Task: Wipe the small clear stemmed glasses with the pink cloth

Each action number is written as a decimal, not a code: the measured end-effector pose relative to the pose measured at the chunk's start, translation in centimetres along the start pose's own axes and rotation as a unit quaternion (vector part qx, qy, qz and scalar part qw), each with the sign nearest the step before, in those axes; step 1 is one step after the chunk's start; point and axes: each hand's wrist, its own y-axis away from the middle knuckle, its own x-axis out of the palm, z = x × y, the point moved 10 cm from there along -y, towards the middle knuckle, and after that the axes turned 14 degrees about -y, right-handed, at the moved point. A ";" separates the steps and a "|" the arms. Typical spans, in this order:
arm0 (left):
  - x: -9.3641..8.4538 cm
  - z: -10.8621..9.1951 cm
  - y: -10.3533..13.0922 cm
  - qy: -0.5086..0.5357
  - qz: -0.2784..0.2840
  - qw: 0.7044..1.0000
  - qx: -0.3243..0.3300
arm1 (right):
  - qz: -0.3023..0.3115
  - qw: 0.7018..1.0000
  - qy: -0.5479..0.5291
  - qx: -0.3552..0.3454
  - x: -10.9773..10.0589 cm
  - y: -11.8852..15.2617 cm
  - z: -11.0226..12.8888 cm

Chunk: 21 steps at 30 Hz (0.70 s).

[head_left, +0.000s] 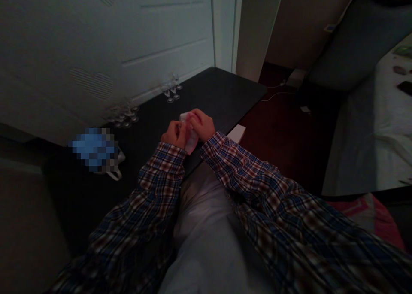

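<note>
Close together above the dark table, my left hand [174, 133] and my right hand [202, 124] are both closed on a pink and white cloth [192, 144]. One end of it pokes up between the fingers and a loose part hangs below. Whether something is wrapped inside the cloth, I cannot make out. Just beyond my hands, a few small stemmed glasses [170, 92] stand near the wall edge of the table. Another cluster of small stemmed glasses [124, 116] stands farther left.
The black table [225, 86] runs along a white panel [167, 32]. At its left lies a blurred-out blue item [93, 148] beside a white handle-like loop [116, 174]. A white box-like thing [236, 133] is by the right edge. A bed [360, 126] stands far right; cables cross the red floor [267, 126].
</note>
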 end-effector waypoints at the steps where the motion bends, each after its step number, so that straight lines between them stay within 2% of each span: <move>1: 0.0 0.1 0.0 -0.001 -0.002 1.000 -0.004 | 0.001 1.000 0.001 0.000 0.0 0.0 0.0; 5: 0.0 0.4 0.0 -0.004 -0.015 1.000 -0.016 | -0.001 1.000 0.011 -0.007 0.0 0.0 0.1; 10: 0.2 0.1 0.0 0.004 -0.002 1.000 -0.001 | -0.010 1.000 0.018 -0.009 -0.2 0.0 0.2; 14: -0.1 0.0 -0.1 0.007 -0.019 1.000 0.004 | -0.024 1.000 0.011 -0.015 -0.5 0.0 0.2; 21: 0.1 -0.4 -0.4 0.001 -0.029 0.999 0.046 | -0.026 1.000 0.016 0.000 -0.6 -0.1 -0.2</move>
